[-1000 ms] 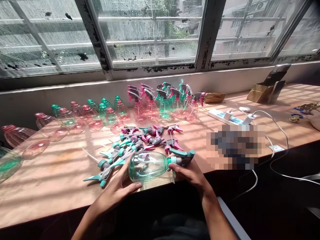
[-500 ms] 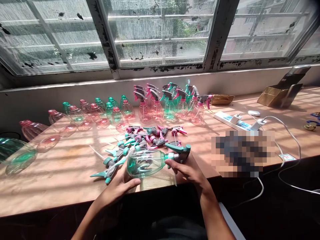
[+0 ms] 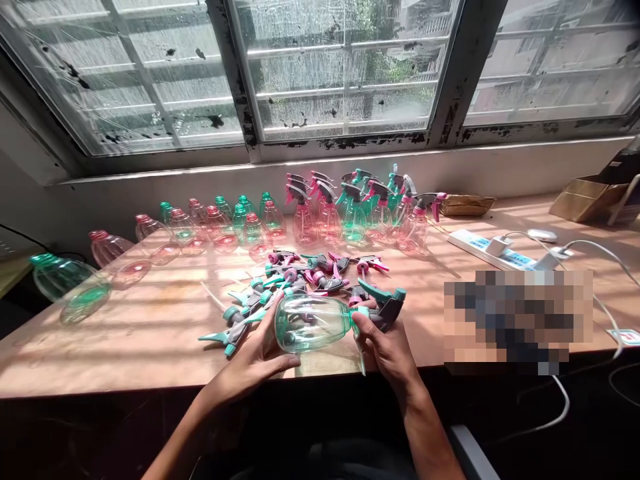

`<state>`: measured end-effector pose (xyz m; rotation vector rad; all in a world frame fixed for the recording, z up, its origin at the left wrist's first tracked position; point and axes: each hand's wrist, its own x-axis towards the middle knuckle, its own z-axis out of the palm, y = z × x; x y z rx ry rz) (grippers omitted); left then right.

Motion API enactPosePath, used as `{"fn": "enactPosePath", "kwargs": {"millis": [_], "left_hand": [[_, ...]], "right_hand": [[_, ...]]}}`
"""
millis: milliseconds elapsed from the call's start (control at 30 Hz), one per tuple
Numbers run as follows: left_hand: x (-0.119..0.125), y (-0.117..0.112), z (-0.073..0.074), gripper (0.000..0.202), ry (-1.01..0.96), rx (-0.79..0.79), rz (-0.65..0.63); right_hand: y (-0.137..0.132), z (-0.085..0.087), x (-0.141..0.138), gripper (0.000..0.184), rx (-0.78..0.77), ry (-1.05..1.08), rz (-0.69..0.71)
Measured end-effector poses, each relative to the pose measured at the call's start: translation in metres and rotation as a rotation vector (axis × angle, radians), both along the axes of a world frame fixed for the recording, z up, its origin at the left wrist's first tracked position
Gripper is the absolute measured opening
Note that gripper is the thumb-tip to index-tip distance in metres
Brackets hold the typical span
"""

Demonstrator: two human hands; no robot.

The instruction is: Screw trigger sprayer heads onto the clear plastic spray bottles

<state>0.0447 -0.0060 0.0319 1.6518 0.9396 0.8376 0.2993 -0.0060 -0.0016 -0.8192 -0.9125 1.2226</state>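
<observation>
I hold a clear green spray bottle on its side over the front edge of the wooden table. My left hand cups its base with fingers wrapped round it. My right hand grips the neck where the green and grey trigger head sits on the bottle. A thin dip tube hangs down by my right fingers. Just behind the bottle lies a heap of loose trigger heads, pink and green.
Capless pink and green bottles stand at the back left, some lying down at the far left. Bottles with trigger heads stand at the back middle. A white power strip with cables and a cardboard box are at the right.
My view has swung to the left and the bottle has shifted a little right and up in it. Both hands keep their hold on the bottle and trigger head.
</observation>
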Motion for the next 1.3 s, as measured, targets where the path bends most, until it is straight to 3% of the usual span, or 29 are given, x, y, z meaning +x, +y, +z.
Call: {"fn": "enactPosePath", "kwargs": {"millis": [167, 367, 567, 867, 1000, 1167, 1300], "left_hand": [[-0.004, 0.000, 0.001, 0.095, 0.108, 0.020, 0.073], [0.004, -0.004, 0.007, 0.106, 0.002, 0.032, -0.010], [-0.004, 0.000, 0.000, 0.099, 0.094, 0.010, 0.047], [0.004, -0.005, 0.007, 0.101, 0.034, 0.050, -0.001], [-0.003, -0.002, 0.000, 0.101, 0.077, 0.000, 0.044], [-0.004, -0.002, 0.001, 0.103, 0.064, -0.082, -0.005], [0.000, -0.003, 0.006, 0.106, 0.075, 0.021, -0.013]], "right_hand": [[0.000, 0.000, 0.000, 0.037, 0.026, -0.025, 0.000], [0.001, -0.006, -0.001, 0.036, 0.023, -0.038, -0.034], [0.002, -0.012, -0.001, 0.036, 0.013, -0.036, -0.021], [0.002, -0.013, 0.000, 0.034, 0.012, -0.041, -0.028], [0.002, -0.013, -0.001, 0.032, 0.020, -0.027, -0.012], [0.000, -0.009, -0.001, 0.032, 0.004, -0.006, -0.018], [0.001, -0.007, -0.001, 0.033, 0.003, -0.012, -0.049]]}}
